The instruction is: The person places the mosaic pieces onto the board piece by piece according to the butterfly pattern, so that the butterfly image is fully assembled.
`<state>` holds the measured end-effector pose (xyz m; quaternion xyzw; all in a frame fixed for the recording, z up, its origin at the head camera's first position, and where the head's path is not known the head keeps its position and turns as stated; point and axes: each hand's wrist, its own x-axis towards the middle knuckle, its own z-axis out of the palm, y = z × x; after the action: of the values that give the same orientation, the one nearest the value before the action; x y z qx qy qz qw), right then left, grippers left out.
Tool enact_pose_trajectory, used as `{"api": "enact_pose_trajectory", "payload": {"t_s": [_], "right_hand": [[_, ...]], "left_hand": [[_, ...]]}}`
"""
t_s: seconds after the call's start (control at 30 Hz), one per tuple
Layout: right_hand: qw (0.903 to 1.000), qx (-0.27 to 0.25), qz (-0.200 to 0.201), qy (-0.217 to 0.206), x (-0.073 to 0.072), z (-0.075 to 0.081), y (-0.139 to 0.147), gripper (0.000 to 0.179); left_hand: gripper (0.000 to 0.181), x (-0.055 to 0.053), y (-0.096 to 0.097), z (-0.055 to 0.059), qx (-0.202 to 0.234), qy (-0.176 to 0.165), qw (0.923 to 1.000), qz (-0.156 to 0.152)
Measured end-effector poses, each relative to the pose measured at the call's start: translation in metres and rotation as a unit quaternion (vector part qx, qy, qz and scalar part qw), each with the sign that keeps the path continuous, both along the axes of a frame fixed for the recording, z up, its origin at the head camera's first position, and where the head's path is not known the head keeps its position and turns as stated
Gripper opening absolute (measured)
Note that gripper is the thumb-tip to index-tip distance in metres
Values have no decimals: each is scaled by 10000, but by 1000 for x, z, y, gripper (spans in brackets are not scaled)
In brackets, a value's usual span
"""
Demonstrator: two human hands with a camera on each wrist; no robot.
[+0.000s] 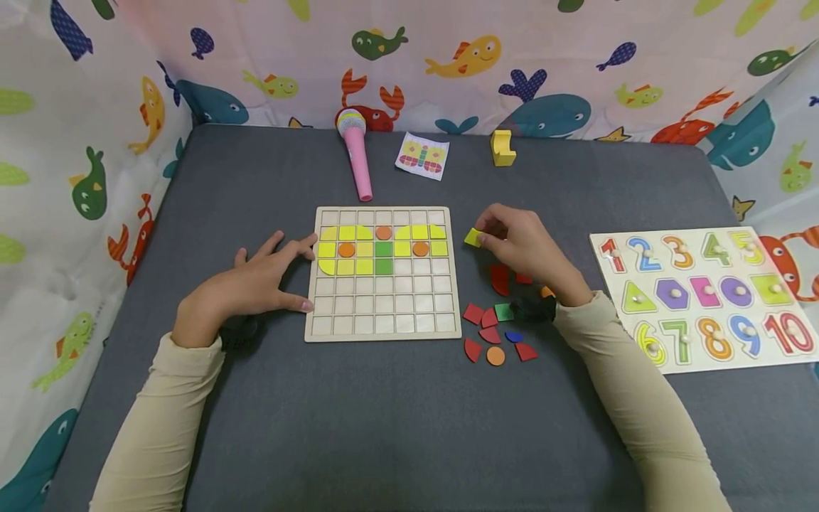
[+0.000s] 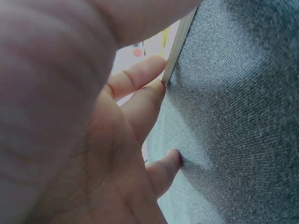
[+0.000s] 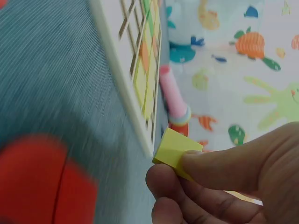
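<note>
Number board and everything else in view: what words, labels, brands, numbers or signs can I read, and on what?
"1 2 3 4 5": number board, top row.
"6 7 8 9 10": number board, bottom row.
No words, labels or brands are readable; I can make out no text on the grid, yellow tile, card or microphone.

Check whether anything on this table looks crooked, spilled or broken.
Nothing looks spilled or broken. Only the number board looks slightly odd: it sits a little turned compared with the grid board, and its right side reaches the edge of the table, perhaps jutting past it.
</note>
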<state>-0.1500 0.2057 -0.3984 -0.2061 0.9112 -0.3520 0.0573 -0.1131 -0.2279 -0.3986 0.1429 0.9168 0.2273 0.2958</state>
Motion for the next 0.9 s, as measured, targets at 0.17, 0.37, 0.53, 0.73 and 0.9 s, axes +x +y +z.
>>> {"api": "enact_pose_trajectory", "payload": {"t_s": [0.17, 0.37, 0.53, 0.73, 0.9], "right_hand": [[9988, -290, 397, -6, -2, 1, -25, 7], [9961, -410, 770, 96, -1, 1, -52, 7], [9950, -349, 937, 24, 0, -1, -69, 5], [9922, -293, 1213, -54, 4, -6, -83, 6], [9899, -182, 1404, 105, 6, -10, -92, 6]], "left_hand": [[99, -1, -1, -4, 71, 48, 10000, -30], [100, 0, -1, -6, 100, 109, 9999, 25], [101, 1, 0, -1, 68, 36, 10000, 9], [98, 2, 0, 1, 73, 44, 10000, 4], [98, 2, 0, 2, 125, 77, 9999, 32]]}}
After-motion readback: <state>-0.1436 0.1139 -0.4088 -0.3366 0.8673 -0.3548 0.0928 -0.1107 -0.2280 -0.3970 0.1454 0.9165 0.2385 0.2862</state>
